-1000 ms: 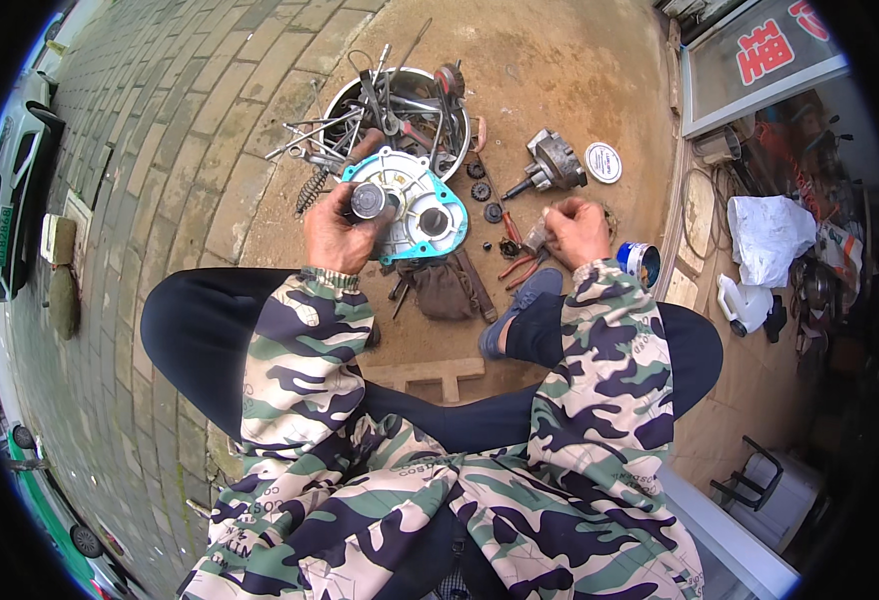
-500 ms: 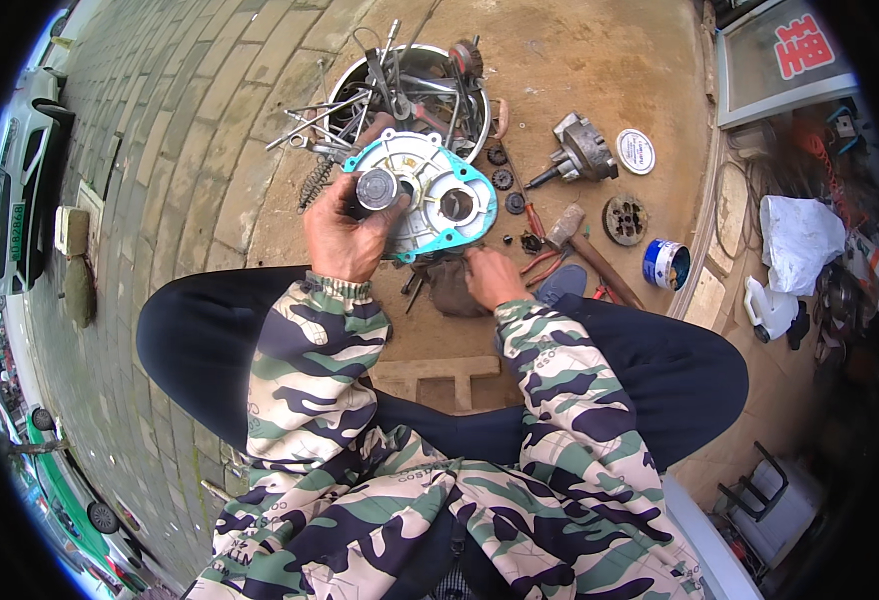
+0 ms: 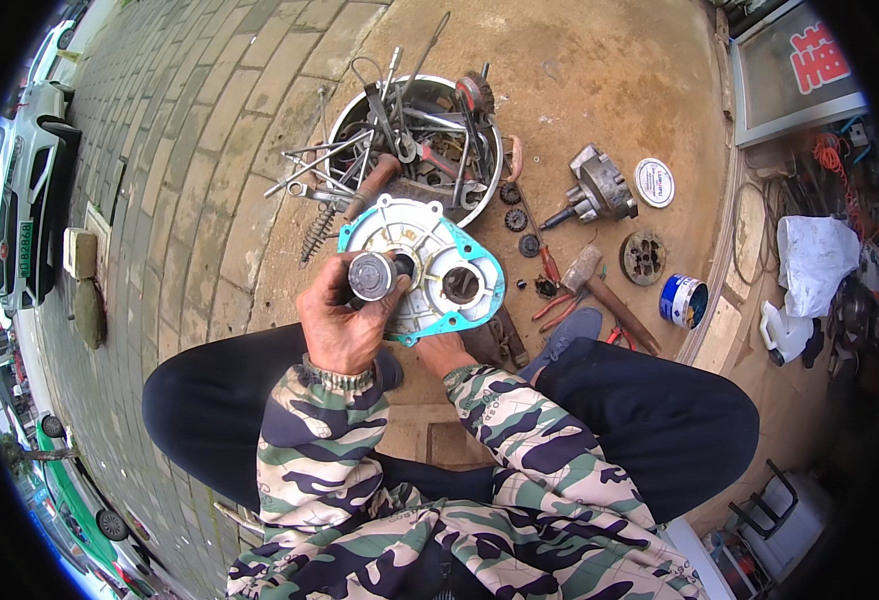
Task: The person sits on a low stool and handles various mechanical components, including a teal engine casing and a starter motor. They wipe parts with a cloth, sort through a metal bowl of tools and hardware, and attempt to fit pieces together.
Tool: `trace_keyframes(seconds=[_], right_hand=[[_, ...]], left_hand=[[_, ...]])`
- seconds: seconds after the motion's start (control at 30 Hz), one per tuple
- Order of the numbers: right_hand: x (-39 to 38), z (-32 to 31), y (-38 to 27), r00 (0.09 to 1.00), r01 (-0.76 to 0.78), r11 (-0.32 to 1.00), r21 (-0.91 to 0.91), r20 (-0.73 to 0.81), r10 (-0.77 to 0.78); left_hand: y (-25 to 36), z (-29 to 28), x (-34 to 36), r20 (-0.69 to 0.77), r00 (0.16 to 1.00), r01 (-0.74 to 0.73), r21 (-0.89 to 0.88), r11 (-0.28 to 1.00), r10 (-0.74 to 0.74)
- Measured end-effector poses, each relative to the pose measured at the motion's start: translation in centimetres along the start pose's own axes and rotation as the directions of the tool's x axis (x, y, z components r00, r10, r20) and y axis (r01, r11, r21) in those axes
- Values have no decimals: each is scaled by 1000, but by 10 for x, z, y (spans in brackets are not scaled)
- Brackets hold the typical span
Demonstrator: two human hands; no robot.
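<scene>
A cast metal housing cover (image 3: pixel 425 234) with a teal gasketed edge is raised over my lap. My left hand (image 3: pixel 345 325) is closed round a short silver cylinder (image 3: pixel 373 276), which sits at the cover's left bore. The right bore (image 3: pixel 460 282) is open. My right hand (image 3: pixel 445 355) is behind the cover's lower edge, its fingers hidden. Just beyond are a coiled spring (image 3: pixel 316 238), small black gears (image 3: pixel 515 219) and a dark cloth, mostly covered.
A metal basin (image 3: pixel 494 180) is heaped with tools. To the right lie a gear assembly (image 3: pixel 605 187), round plate (image 3: pixel 643 258), hammer (image 3: pixel 585 268), pliers, blue tin (image 3: pixel 683 300) and white lid (image 3: pixel 655 182). Parked cars stand left; a doorway with clutter is right.
My right hand has moved left and under the cover, hiding its fingers. The cover, with my left hand, sits slightly lower in view, as does much of the surrounding scene.
</scene>
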State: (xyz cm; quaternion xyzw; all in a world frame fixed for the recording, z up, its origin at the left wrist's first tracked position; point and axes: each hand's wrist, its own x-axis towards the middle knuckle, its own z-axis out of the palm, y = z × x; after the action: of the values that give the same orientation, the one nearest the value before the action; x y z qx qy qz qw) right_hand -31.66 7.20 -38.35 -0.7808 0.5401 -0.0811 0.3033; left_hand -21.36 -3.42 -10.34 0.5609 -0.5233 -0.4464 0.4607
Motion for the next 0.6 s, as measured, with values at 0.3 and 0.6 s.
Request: trace_keyframes(seconds=[0.3, 0.6], right_hand=[[-1, -30, -4, 956, -120, 990, 68, 278, 97], [-14, -52, 80, 930, -339, 826, 450, 296, 219]], left_hand=[[-27, -40, -11, -124, 988, 90, -38, 995, -94], [-16, -9, -32, -125, 992, -30, -122, 992, 15]])
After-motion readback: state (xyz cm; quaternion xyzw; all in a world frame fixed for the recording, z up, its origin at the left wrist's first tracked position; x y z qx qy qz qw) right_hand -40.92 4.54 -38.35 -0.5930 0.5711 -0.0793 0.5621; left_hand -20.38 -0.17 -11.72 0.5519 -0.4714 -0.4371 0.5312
